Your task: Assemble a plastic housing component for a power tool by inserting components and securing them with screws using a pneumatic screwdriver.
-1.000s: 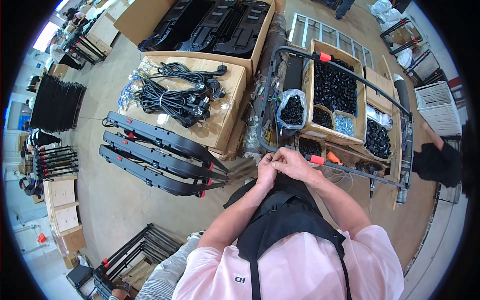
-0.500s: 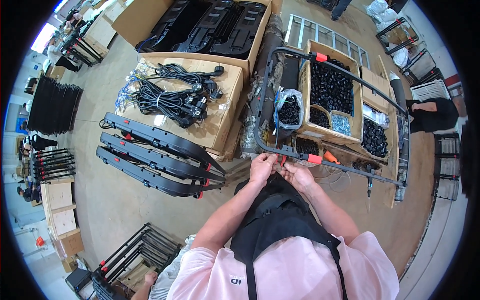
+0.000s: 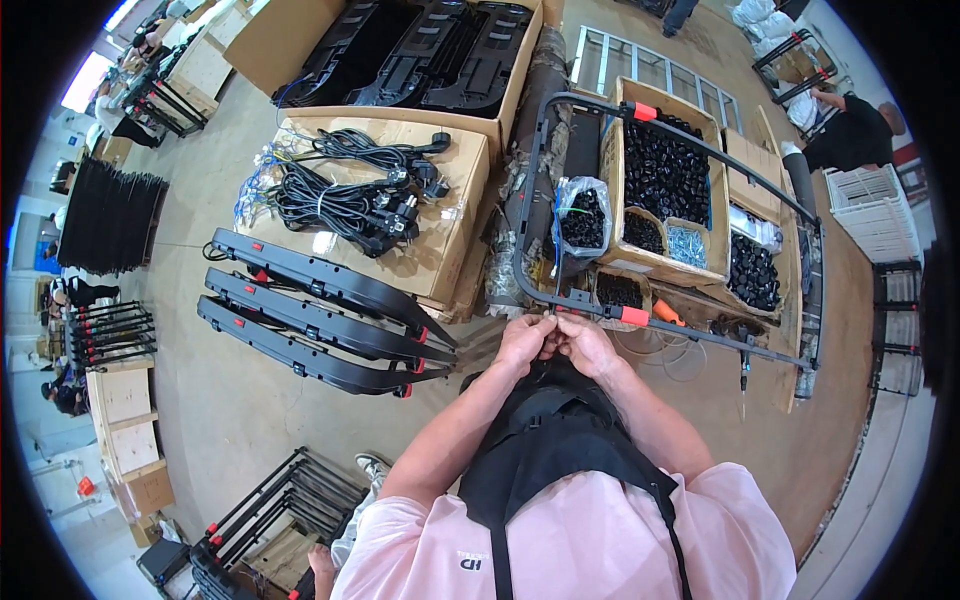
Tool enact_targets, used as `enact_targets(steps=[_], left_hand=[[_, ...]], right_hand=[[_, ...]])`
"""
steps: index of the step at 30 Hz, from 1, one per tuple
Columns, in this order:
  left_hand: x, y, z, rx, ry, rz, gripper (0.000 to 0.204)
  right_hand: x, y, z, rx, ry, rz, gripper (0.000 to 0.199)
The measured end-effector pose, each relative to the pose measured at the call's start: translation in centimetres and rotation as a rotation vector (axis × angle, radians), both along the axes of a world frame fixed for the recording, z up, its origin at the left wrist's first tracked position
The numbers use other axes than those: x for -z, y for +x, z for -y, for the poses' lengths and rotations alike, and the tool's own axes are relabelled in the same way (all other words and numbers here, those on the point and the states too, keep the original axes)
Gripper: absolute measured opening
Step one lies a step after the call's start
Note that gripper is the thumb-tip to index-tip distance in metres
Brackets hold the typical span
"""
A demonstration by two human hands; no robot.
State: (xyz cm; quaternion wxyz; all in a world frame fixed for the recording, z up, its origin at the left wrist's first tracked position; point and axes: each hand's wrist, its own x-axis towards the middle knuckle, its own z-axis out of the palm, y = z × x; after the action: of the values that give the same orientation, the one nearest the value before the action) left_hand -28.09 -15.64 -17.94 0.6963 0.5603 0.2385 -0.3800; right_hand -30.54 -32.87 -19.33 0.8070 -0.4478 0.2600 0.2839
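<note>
A black tubular frame (image 3: 680,331) with red sections lies in front of me over the parts crates. Just below its near left corner, my left hand (image 3: 526,342) and my right hand (image 3: 584,346) meet with fingers pinched together. Whatever they hold is too small and too covered by the fingers to make out. The fingertips are right by the frame's near tube. Blue and green wires (image 3: 557,232) rise near its left end. Beyond the tube stands a clear bag of small black parts (image 3: 583,222).
A wooden crate (image 3: 612,150) holds black caps, with screws (image 3: 686,242) in a smaller box. An orange-handled tool (image 3: 667,313) lies right of my hands. To the left are long black housings (image 3: 330,325) and coiled power cables (image 3: 335,195) on a carton (image 3: 465,215). Another person's hand (image 3: 321,562) shows lower left.
My right hand has moved left against my left hand, and the red piece beside it no longer shows. At far right a person in black has shifted; a shoe now shows lower left.
</note>
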Motion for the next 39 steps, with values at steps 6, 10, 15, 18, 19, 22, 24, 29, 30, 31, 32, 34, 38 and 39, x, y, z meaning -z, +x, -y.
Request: enact_targets(steps=[6, 10, 15, 18, 19, 22, 24, 29, 30, 31, 32, 34, 38, 39], left_hand=[[0.8, -2.0, -1.3, 0.123, 0.111, 0.215, 0.027], [2.0, -3.6, -1.6, 0.059, 0.221, 0.502, 0.028], [0.7, -4.8, -2.3, 0.062, 0.318, 0.593, 0.033], [-0.9, -4.7, -3.4, 0.11, 0.237, 0.519, 0.033], [-0.5, -4.6, -3.7, 0.091, 0.235, 0.516, 0.033], [0.9, -4.3, -4.1, 0.126, 0.3, 0.587, 0.032], [1.7, -4.2, -4.2, 0.149, 0.23, 0.622, 0.028], [3.5, -4.1, -3.8, 0.123, 0.137, 0.628, 0.025], [4.1, -4.1, -3.8, 0.114, 0.104, 0.625, 0.025], [3.7, -4.0, -3.9, 0.111, 0.104, 0.623, 0.025], [3.3, -3.8, -4.1, 0.133, 0.1, 0.585, 0.024], [2.7, -3.6, -4.4, 0.151, 0.098, 0.547, 0.024], [2.9, -3.3, -4.8, 0.145, 0.064, 0.532, 0.023], [3.2, -3.3, -4.8, 0.133, 0.047, 0.539, 0.023]], right_hand=[[-8.2, 1.2, -0.8, -0.618, -1.084, 0.577, 0.03], [-11.2, 3.9, -2.7, -0.759, -1.229, 1.045, 0.026], [-11.4, 5.8, -5.0, -1.336, -1.363, 1.075, 0.023], [-10.5, 6.6, -5.1, -1.426, -1.381, 1.229, 0.023], [-10.5, 6.9, -5.1, -1.407, -1.366, 1.38, 0.023], [-11.1, 6.7, -4.6, -1.44, -1.303, 1.369, 0.024], [-11.7, 6.2, -4.3, -1.388, -1.294, 1.369, 0.022], [-11.7, 6.1, -4.0, -1.328, -1.359, 1.323, 0.017], [-11.8, 6.1, -4.0, -1.324, -1.359, 1.278, 0.017], [-11.9, 6.2, -3.8, -1.315, -1.362, 1.228, 0.016], [-11.8, 6.3, -3.6, -1.318, -1.359, 1.228, 0.016], [-11.7, 6.6, -3.5, -1.312, -1.253, 1.245, 0.018], [-12.0, 7.0, -3.3, -1.241, -1.128, 1.246, 0.018], [-11.9, 7.1, -3.2, -1.216, -1.067, 1.263, 0.018]])
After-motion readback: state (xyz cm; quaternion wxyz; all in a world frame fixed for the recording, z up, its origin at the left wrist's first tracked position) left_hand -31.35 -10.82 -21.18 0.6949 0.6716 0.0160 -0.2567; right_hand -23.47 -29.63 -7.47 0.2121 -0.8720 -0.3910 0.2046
